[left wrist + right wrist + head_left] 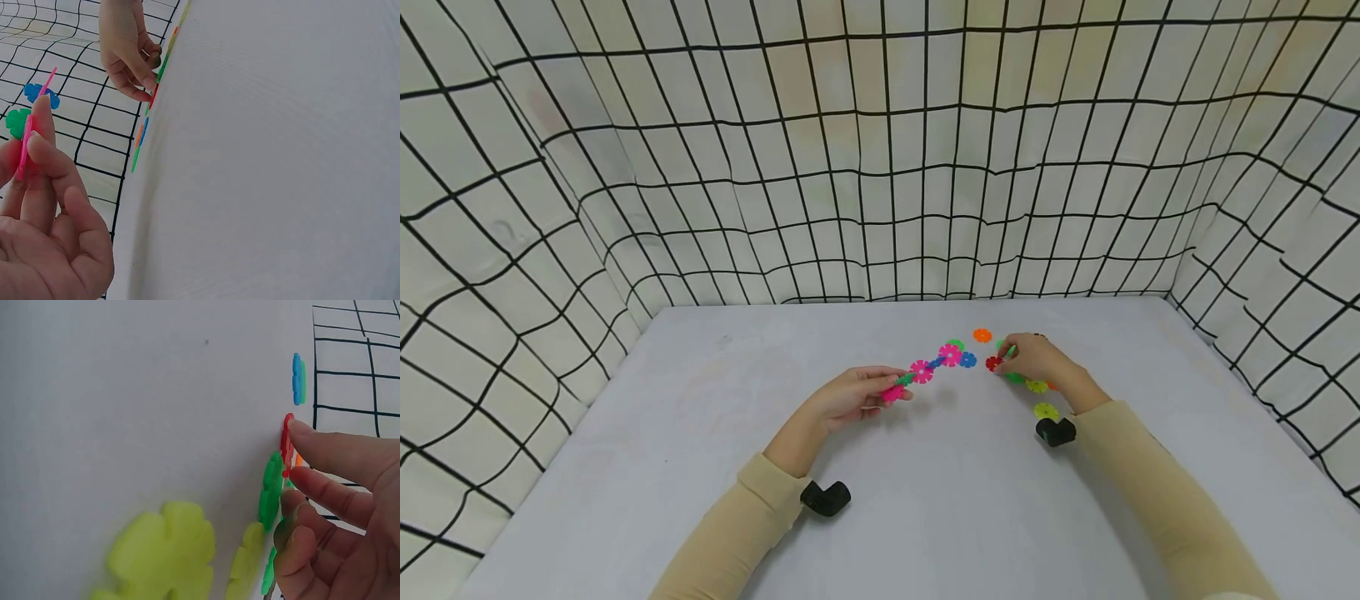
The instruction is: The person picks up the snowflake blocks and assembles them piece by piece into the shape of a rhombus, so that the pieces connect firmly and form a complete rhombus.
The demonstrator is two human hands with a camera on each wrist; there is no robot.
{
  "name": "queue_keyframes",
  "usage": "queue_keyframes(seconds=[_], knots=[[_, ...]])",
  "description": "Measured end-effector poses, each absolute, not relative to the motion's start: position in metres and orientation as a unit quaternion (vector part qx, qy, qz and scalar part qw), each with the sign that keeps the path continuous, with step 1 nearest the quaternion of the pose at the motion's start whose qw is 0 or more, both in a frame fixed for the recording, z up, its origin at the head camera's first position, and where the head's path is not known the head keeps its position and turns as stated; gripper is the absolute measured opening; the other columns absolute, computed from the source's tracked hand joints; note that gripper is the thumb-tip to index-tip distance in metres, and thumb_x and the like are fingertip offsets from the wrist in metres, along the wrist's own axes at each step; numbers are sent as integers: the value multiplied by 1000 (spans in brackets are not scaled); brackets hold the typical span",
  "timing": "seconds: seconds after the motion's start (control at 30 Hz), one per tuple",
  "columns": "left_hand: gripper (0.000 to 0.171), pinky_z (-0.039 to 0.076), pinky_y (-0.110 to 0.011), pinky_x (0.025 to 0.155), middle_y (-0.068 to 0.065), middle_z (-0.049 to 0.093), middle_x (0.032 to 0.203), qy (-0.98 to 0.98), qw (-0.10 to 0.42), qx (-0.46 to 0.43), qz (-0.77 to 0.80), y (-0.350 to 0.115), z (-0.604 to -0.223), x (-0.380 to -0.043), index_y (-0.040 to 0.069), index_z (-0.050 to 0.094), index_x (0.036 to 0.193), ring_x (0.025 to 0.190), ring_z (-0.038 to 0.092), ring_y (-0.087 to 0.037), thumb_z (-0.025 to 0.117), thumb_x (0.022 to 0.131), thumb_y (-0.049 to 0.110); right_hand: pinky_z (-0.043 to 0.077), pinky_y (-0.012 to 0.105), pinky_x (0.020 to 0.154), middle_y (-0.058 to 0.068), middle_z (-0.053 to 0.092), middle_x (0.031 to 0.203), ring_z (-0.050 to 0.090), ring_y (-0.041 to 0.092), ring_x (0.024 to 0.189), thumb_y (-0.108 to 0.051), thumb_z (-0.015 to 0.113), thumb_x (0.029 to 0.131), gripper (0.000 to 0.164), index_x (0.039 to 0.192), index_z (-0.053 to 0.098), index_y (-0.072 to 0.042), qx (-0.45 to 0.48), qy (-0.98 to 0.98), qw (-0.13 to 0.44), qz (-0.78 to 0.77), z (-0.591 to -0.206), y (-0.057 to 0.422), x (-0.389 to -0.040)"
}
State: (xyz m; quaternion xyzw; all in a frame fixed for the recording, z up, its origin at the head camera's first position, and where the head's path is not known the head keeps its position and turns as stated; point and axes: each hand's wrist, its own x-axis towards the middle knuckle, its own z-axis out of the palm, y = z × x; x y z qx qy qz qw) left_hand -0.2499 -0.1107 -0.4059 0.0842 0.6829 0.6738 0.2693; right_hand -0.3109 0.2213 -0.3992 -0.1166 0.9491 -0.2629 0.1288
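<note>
My left hand [848, 395] pinches the end of a chain of interlocking flower-shaped plastic discs, holding it above the white table. Its nearest piece is a pink disc [892, 393]; green, pink, blue and pink ones follow, and the far pink disc [951, 355] points right. With thumb and forefinger, my right hand [1037, 358] pinches a red disc [287, 444] at or just above the tabletop; I cannot tell which. Beside that hand lie a green disc [270, 490] and a yellow disc [165, 553]. A blue disc [967, 360] lies between the hands.
An orange disc [982, 335] lies farther back on the white table [925, 500]. A second yellow disc [1037, 386] is near my right wrist. A white wall with a black grid net [887, 192] encloses the back and sides.
</note>
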Motion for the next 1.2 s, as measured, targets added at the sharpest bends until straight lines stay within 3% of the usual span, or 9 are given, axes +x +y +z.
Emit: queue_keyframes(seconds=[0.3, 0.5, 0.7, 0.83, 1.07, 1.2], knots=[[32, 38, -25, 70, 3, 76, 103, 673, 271, 87, 683, -109, -409, -250, 4, 64, 135, 80, 55, -12, 55, 107, 17, 49, 35, 76, 15, 63, 104, 54, 29, 95, -21, 75, 94, 32, 113, 62, 1, -91, 950, 138, -266, -400, 218, -315], [26, 40, -26, 72, 4, 76, 103, 651, 276, 58, 705, -105, -410, -249, 12, 69, 128, 80, 59, -9, 55, 107, 17, 47, 34, 73, 13, 60, 98, 54, 27, 88, -16, 76, 94, 29, 110, 57, -1, -93, 938, 126, -309, -405, 219, -312], [25, 41, -23, 67, 2, 76, 103, 634, 272, 43, 723, -105, -412, -249, 11, 69, 127, 76, 60, -7, 56, 107, 17, 47, 30, 68, 14, 62, 99, 55, 24, 82, -11, 70, 97, 20, 110, 58, -1, -106, 923, 101, -355, -405, 220, -309], [25, 40, -22, 66, 3, 76, 102, 634, 272, 35, 723, -105, -412, -249, 11, 69, 127, 76, 60, -6, 56, 107, 16, 48, 27, 64, 14, 65, 100, 54, 22, 73, -11, 69, 99, 22, 115, 60, 1, -112, 902, 78, -411, -399, 221, -308], [24, 40, -22, 66, 5, 75, 97, 646, 270, 42, 713, -105, -409, -249, 8, 68, 127, 76, 58, -7, 55, 107, 16, 53, 34, 74, 14, 71, 105, 57, 40, 85, -18, 70, 100, 33, 125, 64, 1, -129, 858, 49, -495, -388, 218, -299], [21, 40, -22, 66, 6, 74, 95, 645, 276, 51, 711, -106, -411, -249, 10, 70, 121, 77, 58, -8, 55, 107, 17, 53, 38, 77, 16, 71, 108, 58, 39, 85, -20, 69, 101, 33, 127, 67, 0, -154, 843, 48, -512, -383, 214, -292]])
